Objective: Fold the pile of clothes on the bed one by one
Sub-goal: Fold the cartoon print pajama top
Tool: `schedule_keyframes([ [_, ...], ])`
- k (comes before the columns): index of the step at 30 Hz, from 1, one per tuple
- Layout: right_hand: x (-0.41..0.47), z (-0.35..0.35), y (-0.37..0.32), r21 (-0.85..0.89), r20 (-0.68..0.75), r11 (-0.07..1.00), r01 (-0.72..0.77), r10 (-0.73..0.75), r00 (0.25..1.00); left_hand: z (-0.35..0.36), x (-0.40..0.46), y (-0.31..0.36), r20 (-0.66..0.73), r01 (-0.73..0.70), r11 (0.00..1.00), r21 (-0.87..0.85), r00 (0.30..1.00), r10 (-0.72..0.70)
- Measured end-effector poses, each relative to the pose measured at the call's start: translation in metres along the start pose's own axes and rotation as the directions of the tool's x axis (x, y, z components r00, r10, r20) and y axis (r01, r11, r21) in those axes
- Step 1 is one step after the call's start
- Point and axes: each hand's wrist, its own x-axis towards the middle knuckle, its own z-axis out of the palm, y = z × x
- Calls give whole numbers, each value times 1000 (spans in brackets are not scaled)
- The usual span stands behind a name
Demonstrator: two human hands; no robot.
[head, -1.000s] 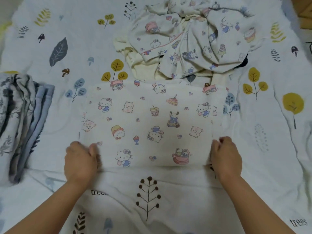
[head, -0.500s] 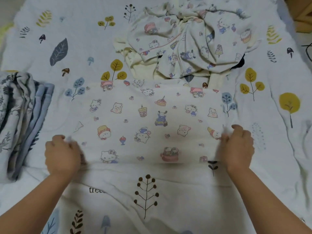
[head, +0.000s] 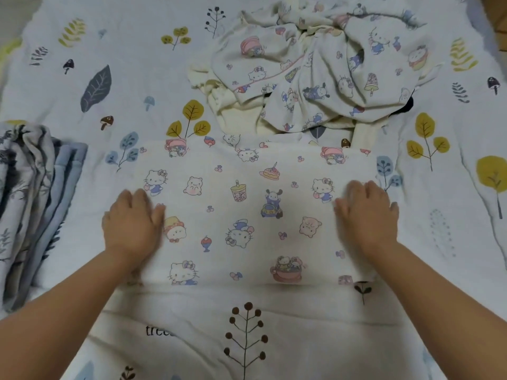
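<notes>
A person's left hand (head: 131, 229) and right hand (head: 366, 215) are pressing flat, fingers straight and gripping nothing, on the side edges of a cartoon-print garment (head: 247, 212) lying as a smooth rectangle on the bed (head: 82, 50). The soft, thin fabric is likely to slide or bunch if one palm pushes unevenly, skewing the fold. Beyond it, the crumpled pile of clothes (head: 315, 69) is waiting, rumpled and matching in print; a folded grey-blue blanket (head: 35, 201) is sitting left.

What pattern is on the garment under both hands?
Cream garment with small cartoon cats, bears and sweets; head view.
</notes>
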Motion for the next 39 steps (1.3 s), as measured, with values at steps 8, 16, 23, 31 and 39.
schedule_keyframes([
  [8, 58, -4, -8, 191, 221, 880, -435, 394, 892, -10, 63, 28, 117, 357, 697, -621, 922, -368],
  [16, 79, -11, -2, 381, -187, 884, -270, 360, 914, -13, 91, 24, -144, 302, 738, -604, 869, -473],
  [23, 41, -8, -76, 204, -99, 977, 59, -39, 994, 1, 56, 75, -216, -238, 953, -185, 956, 197],
  [31, 52, 47, -72, -79, 178, 955, 285, -268, 947, 50, 52, 77, 191, -459, 887, 49, 876, 443],
  [39, 42, 16, -40, -15, 151, 989, 144, -141, 978, 17, 17, 117, 259, -354, 935, 13, 905, 339],
])
